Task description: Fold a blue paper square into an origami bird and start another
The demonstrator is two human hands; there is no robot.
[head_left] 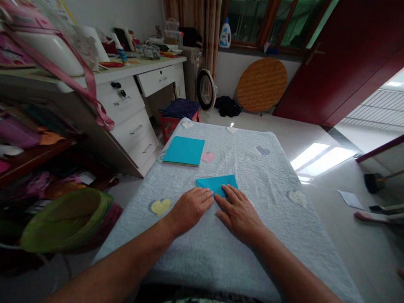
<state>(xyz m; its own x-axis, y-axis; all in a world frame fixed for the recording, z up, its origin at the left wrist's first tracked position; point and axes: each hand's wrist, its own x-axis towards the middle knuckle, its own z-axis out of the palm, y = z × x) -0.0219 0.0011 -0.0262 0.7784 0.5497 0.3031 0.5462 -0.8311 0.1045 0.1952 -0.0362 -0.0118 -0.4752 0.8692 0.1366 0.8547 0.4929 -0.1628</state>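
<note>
On pale-blue heart-patterned cloth (249,162), flat, folded bright-blue paper (214,184) is pressed by the loosely spread right hand (242,213); any pinch by the left hand (192,208) can't be told. A crease, seemingly, is being set; even pressure is called for.

Touching folded blue paper (208,183) with left hand (193,207) at near edge and with right hand (239,211) on near right part, on cloth-covered surface (192,259) with heart patches (161,207); beyond, to left, blue-topped paper stack (184,150); farther back, dark-topped stool (180,109), washing machine (191,59) with door (206,90) open, round wooden board (262,84) leaning against wall (227,72).
</note>
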